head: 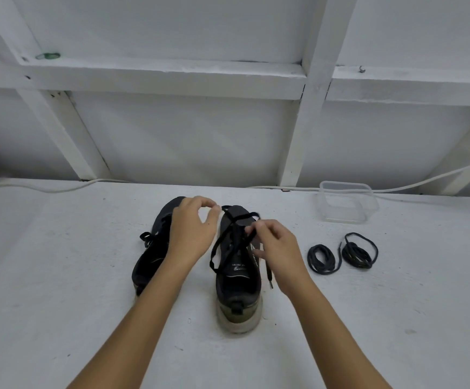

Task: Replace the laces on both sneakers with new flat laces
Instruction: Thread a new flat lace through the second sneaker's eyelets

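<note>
Two black sneakers stand side by side on the white table, heels toward me. The right sneaker [238, 282] has a pale sole and a loosened black lace [222, 242] looping off its left side. My left hand [191, 231] pinches one strand of that lace near the toe. My right hand [273, 248] pinches another strand over the tongue; a lace end hangs beside the shoe. The left sneaker [151, 254] lies partly under my left forearm, its lace still in. Two coiled black laces [322, 258] [360, 251] lie to the right.
A clear plastic container [346, 202] stands at the back right of the table [59, 276]. A white cable [59, 188] runs along the table's far edge against a white framed wall.
</note>
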Motion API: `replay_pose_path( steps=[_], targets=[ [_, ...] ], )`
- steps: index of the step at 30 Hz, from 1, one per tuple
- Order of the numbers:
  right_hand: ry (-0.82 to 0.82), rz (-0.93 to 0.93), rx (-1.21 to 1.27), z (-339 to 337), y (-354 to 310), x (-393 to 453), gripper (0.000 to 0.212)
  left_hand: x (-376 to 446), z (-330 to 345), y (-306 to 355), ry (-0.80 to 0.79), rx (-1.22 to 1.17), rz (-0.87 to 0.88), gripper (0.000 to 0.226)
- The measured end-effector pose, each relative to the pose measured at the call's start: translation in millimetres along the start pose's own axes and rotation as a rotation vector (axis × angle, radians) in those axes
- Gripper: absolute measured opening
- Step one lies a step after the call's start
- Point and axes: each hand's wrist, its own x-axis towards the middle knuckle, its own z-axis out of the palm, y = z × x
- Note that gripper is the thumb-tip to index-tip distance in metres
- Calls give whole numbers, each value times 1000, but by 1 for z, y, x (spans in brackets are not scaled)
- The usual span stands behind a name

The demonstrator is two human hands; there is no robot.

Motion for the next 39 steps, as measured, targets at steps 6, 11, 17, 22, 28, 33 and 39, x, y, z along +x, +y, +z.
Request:
replay_pose_path(
  steps=[6, 11, 17, 22, 28, 33, 39],
  targets=[
    [120, 242, 418, -21, 0, 17, 14, -10, 8, -7, -117, -5, -67, 16],
    [171, 272, 470, -21, 5, 21, 12, -15, 16, -8, -238, -18, -187, 23],
    [245, 309, 617, -29, 11, 25, 12, -16, 13, -12, -389, 44, -254, 26],
    [267, 331, 494, -28, 16, 27, 26, -18, 17, -10, -328, -18, -167, 14],
    [306, 298, 606, -35, 10, 31, 17, 0, 18, -5, -253, -362, -367, 11],
    [304, 336, 602, -36, 17, 32, 14, 11, 5, -11, -195, -705, -401, 22],
    [226, 320, 452, -27, 22, 27, 20, -9, 17, -17, -342, -96, -220, 16]
  ],
)
